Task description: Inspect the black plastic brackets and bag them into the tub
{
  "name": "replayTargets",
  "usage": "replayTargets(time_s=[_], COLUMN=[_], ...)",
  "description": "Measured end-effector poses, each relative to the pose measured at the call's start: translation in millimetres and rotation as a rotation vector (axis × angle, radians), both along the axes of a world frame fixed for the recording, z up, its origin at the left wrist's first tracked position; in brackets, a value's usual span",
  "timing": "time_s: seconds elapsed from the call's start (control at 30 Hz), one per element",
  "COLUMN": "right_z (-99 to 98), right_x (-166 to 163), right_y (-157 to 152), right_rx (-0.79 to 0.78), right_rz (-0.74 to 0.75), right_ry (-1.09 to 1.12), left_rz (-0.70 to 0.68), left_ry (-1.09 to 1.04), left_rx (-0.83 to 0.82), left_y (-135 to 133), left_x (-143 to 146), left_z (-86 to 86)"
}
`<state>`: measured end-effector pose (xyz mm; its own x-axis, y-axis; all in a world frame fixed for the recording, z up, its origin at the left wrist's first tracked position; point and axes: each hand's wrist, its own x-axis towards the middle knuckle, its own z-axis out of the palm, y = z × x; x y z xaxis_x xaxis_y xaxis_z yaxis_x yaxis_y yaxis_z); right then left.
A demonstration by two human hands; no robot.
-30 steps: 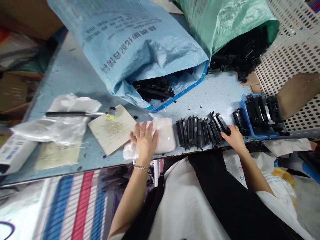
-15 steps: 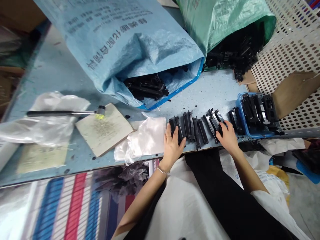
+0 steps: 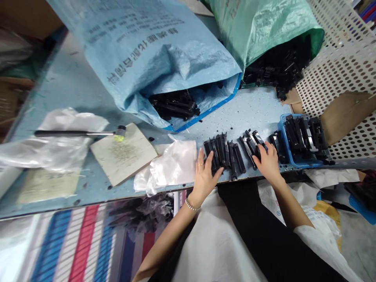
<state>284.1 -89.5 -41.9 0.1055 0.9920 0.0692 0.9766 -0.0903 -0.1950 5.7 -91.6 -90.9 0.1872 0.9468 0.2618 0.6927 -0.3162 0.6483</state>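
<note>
Two bare hands at a row of narrow black parts on a speckled blue worktop

The left hand (image 3: 205, 177) is loosely spread, clasping nothing visible, its fingers at the near left end of one cluster of black parts (image 3: 221, 150). The right hand (image 3: 268, 162) has its fingertips on a second cluster (image 3: 249, 145); whether they pinch a piece cannot be told. Both clusters lie between the two hands, with a gap separating them.

Just right of the right hand, a few more pieces lean near a blue basket (image 3: 304, 162) filled with similar parts. Just left of the left hand lies a crumpled white plastic bag (image 3: 178, 160), then a pale board (image 3: 125, 156) with dark specks. Farther left, a black-handled tool (image 3: 67, 133) with a yellowish head rests across clear film and the board's corner.

The worktop (image 3: 252, 107) stretches beyond the hands, scattered with dark bits. Past them lie an open blue sack (image 3: 164, 55) and a green sack (image 3: 264, 23), both showing black parts at their mouths. Beyond the basket stands a white perforated panel (image 3: 331, 55) with brown cardboard (image 3: 343, 117) against it. Below the worktop, left of the left forearm, hangs striped red, white and blue material (image 3: 79, 243).
</note>
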Motion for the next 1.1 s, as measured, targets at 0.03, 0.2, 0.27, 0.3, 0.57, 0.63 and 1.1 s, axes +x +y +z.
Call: replayTargets(time_s=[0.03, 0.2, 0.27, 0.3, 0.57, 0.63, 1.1], right_z=[4.3, 14.8, 10.5, 8.0, 20.9, 22.4, 71.6], right_x=[-8, -52, -56, -54, -14, -1, -67], right_y=[1, 13, 16, 17, 42, 52, 29], right_rx=[0.031, 0.041, -0.022, -0.051, -0.010, -0.023, -0.362], right_rz=[0.035, 0.208, 0.222, 0.220, 0.229, 0.228, 0.876], right_ry=[0.005, 0.033, 0.047, 0.058, 0.040, 0.017, 0.225], left_rz=[0.021, 0.103, 0.139, 0.152, 0.194, 0.186, -0.415], left_ry=[-0.015, -0.086, -0.123, -0.143, -0.095, -0.074, -0.128], left_rx=[-0.027, -0.177, -0.200, -0.206, -0.149, -0.130, -0.196], left_y=[-3, -2, 4, 7, 19, 24, -12], left_x=[-5, -18, -20, -21, -16, -14, -71], left_z=[0.9, -2.4, -5.5, -6.6, -5.7, -8.1, 72.4])
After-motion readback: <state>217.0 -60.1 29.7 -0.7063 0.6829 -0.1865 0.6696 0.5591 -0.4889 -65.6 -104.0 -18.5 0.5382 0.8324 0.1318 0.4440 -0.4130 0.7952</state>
